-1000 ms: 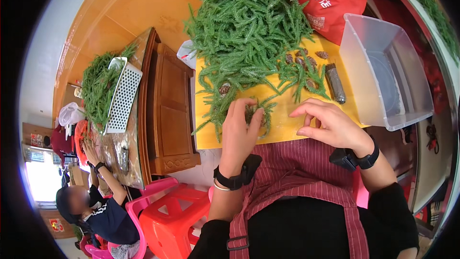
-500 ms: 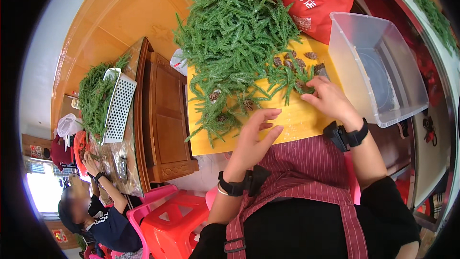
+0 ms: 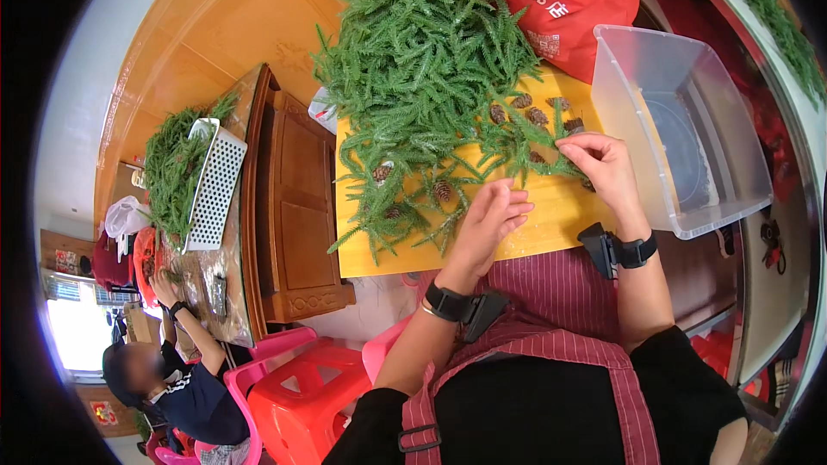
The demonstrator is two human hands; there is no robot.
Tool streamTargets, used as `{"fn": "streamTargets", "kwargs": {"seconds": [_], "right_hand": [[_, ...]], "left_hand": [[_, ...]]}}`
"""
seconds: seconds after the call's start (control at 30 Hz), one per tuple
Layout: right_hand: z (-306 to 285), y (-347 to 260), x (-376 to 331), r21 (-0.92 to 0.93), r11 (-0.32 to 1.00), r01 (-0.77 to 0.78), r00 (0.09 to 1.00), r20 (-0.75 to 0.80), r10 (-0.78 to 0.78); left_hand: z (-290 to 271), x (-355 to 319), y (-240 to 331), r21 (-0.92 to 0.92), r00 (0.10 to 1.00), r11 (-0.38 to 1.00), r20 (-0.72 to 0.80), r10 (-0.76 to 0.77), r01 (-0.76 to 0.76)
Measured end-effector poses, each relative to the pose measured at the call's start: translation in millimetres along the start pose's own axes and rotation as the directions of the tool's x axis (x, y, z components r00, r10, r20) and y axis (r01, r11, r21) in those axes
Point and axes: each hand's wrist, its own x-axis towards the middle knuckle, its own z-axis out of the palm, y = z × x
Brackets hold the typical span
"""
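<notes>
My right hand (image 3: 601,170) is closed, thumb and forefinger pinched on the tip of a green pine sprig (image 3: 524,139) lying on the yellow table (image 3: 551,215). Loose brown pine cones (image 3: 536,116) lie just beyond it, and another pine cone (image 3: 536,157) shows among the sprig's needles. To the left, my left hand (image 3: 493,226) hovers over the table's near edge, fingers stretched out, holding nothing. Beside it are sprigs with pine cones (image 3: 442,190) among them. A big heap of pine sprigs (image 3: 422,52) covers the far left of the table.
A clear plastic bin (image 3: 724,133) stands at the right, with a red bag (image 3: 577,17) of pine cones behind it. At left, another person (image 3: 194,396) sits at a second table with a white perforated basket (image 3: 217,185) and more greenery. A red stool (image 3: 306,396) stands nearby.
My left hand has moved right and slightly up, toward the right hand. The right hand has shifted slightly right, its thumb and forefinger now pinched at the sprig's tip.
</notes>
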Motion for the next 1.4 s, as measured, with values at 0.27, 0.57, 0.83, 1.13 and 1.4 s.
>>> {"fn": "streamTargets", "kwargs": {"seconds": [0.27,0.57,0.83,1.13,1.4], "right_hand": [[16.1,-3.8,-17.6,0.167,0.986,0.027,0.989,0.137,-0.05],[23.5,-2.4,-21.8,0.391,0.92,0.016,0.992,0.112,-0.065],[7.4,5.1,-17.6,0.289,0.93,-0.225,0.919,0.381,0.104],[13.7,-1.8,-23.0,0.423,0.893,-0.156,0.926,0.377,-0.017],[13.1,-1.7,-23.1,0.507,0.84,-0.191,0.951,0.307,0.031]], "left_hand": [[8.8,8.1,5.4,-0.235,0.982,0.954,-0.049,0.181,-0.187],[17.0,0.7,15.3,-0.075,0.964,0.966,-0.125,0.236,-0.247],[18.6,1.0,11.8,-0.236,0.973,0.947,-0.128,0.192,-0.218],[19.8,-1.8,14.4,-0.319,0.981,0.933,-0.152,0.122,-0.166],[14.9,-8.1,4.9,-0.005,0.931,0.952,-0.208,0.299,-0.307]]}}
